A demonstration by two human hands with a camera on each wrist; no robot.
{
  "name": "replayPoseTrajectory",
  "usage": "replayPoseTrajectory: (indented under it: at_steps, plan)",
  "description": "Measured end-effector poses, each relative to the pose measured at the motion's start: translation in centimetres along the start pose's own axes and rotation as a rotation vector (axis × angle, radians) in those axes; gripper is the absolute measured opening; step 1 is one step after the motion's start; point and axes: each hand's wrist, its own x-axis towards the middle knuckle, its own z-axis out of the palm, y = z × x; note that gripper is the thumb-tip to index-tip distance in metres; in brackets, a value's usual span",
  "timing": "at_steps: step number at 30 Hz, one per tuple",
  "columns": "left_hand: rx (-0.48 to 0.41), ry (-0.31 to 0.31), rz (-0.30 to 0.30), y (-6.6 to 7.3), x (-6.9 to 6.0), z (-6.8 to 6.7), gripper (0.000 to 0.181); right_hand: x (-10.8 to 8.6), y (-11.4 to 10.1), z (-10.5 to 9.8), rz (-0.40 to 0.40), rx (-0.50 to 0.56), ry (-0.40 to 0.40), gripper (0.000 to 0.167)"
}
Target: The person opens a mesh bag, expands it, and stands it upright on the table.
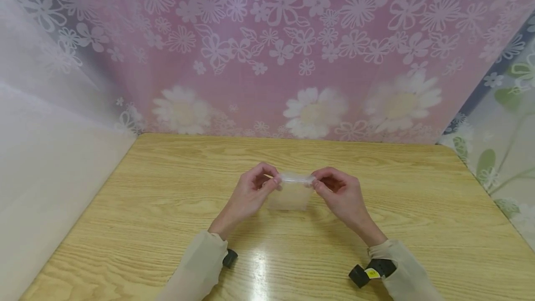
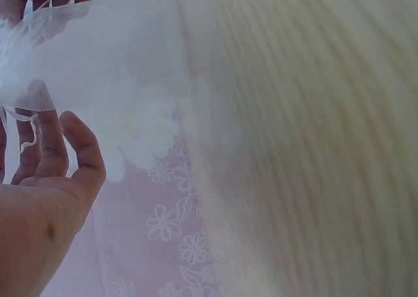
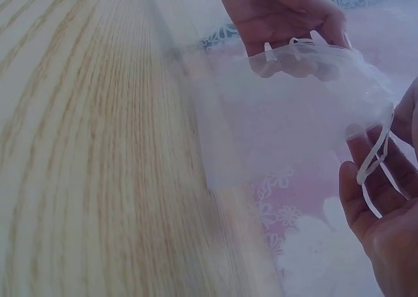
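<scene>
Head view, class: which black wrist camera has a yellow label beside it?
The right wrist camera, below the right hand: a yellow label sits beside it; the left wrist camera shows none.

Bench point(image 1: 125, 226): yellowish wood grain, far corners rounded. Backdrop point(image 1: 251, 66), behind bench: pink sheet, white flower outlines; three large white daisies point(image 1: 314, 112) just above bench's far edge. Left sheet point(image 1: 50, 152), beside bench: whitish, mostly plain. Right sheet point(image 1: 510, 152), beside bench: pale, with green leaves point(image 1: 486, 167). Light: bright reflection point(image 1: 259, 273) on bench's near part.
</scene>
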Motion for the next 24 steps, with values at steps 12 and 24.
replayPoseTrajectory:
  at_steps: [12, 24]
  plan:
    - [0.019, -0.006, 0.015, 0.05, 0.06, -0.12, 0.009, 0.01, -0.07, -0.33, -0.033, 0.029, 0.001, 0.007]
    - [-0.016, -0.02, 0.017, 0.62, 0.2, 0.13, 0.012, 0.69, -0.28, -1.02, 0.011, 0.031, -0.037, 0.008]
